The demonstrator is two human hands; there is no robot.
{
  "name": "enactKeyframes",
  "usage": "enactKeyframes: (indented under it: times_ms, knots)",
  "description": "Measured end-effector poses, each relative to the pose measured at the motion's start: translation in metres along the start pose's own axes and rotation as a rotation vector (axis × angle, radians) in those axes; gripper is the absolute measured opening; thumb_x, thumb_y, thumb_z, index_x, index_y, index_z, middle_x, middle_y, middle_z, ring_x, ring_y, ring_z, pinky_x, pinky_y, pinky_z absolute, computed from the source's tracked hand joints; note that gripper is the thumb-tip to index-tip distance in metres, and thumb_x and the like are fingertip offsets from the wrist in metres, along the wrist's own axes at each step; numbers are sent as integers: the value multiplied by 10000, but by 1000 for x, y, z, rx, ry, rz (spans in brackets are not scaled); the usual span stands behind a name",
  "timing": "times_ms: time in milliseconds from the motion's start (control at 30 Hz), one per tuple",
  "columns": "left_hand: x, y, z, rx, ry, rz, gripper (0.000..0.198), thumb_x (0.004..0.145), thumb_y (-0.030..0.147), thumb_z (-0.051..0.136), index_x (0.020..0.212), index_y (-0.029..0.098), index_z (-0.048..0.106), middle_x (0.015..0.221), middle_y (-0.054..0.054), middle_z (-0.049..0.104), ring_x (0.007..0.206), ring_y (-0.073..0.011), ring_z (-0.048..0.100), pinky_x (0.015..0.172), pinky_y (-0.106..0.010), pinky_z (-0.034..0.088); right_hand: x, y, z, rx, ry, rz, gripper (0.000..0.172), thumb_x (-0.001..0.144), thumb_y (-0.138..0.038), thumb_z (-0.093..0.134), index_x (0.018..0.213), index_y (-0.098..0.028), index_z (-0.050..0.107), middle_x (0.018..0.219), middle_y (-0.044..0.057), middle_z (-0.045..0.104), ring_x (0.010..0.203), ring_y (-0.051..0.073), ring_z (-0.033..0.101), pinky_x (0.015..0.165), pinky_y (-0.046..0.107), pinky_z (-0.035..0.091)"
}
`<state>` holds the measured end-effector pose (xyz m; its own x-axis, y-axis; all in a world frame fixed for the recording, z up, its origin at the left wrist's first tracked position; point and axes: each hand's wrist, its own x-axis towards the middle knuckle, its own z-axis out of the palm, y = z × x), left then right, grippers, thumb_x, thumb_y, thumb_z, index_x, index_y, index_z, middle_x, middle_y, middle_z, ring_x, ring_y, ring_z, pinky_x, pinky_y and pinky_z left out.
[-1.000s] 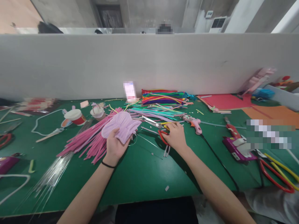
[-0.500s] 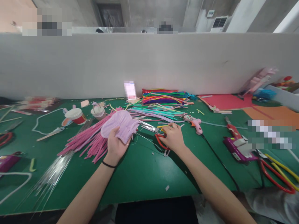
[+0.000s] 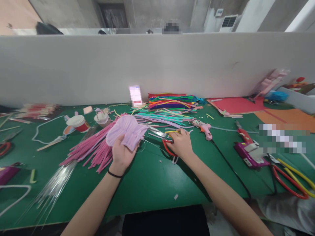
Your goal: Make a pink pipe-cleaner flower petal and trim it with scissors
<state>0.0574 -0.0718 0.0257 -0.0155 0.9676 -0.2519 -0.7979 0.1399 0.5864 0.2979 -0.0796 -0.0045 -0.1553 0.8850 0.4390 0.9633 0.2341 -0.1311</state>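
My left hand (image 3: pixel 123 152) is closed on a lilac, ribbed, fuzzy piece (image 3: pixel 126 131) that looks made of pipe cleaners, with a rounded lobe at its far left side. Wrapped round the red and yellow handles of a pair of scissors (image 3: pixel 157 131) is my right hand (image 3: pixel 181 143). The blade tips point left and meet the right edge of the lilac piece; whether they touch it I cannot tell. A thin wire loops down below that edge. Pink pipe cleaners (image 3: pixel 95 147) lie fanned out beneath and left of my left hand.
Multicoloured pipe cleaners (image 3: pixel 169 103) pile up at the back by a grey partition (image 3: pixel 157 62). A pink glue gun (image 3: pixel 206 131) lies right of my right hand. Clear sticks (image 3: pixel 59 177) and a paper cup (image 3: pixel 78 124) are at left; a purple device (image 3: pixel 249 157) and other scissors (image 3: pixel 290 183) at right.
Both hands keep nearly the same place, with the lilac piece and scissors still held. The whole view has shifted slightly.
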Motion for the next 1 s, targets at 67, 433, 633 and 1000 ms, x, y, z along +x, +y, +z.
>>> enactKeyframes:
  times_ms: [67,433,633,1000]
  knots:
    - [0,0,1,-10,2,-4,447,879,195,442,1309,115,534,1146,-153,702,1016,-294,683,818,-418,590,1,1,1,4,-1,3,258,787,-396,679,941,-190,682,924,100,725,1034,305,484,813,406,316]
    - [1,-1,1,-21,-7,9,449,864,168,431,1294,105,541,1175,-157,690,1040,-287,674,839,-434,578,3,4,8,-44,8,-7,235,781,-380,719,897,-179,686,872,80,739,1004,274,498,803,373,286]
    - [-1,-1,2,6,-48,19,412,817,125,479,1210,113,603,1098,-135,723,943,-267,704,766,-394,595,3,7,6,-73,-7,-16,230,788,-382,713,900,-183,688,888,82,741,1005,280,503,793,376,277]
    - [-1,-1,2,26,-87,26,376,737,41,501,1071,108,661,1014,-113,743,931,-265,704,767,-386,598,5,2,10,-113,-106,-3,257,843,-407,634,867,-158,693,874,130,721,955,278,542,805,369,314]
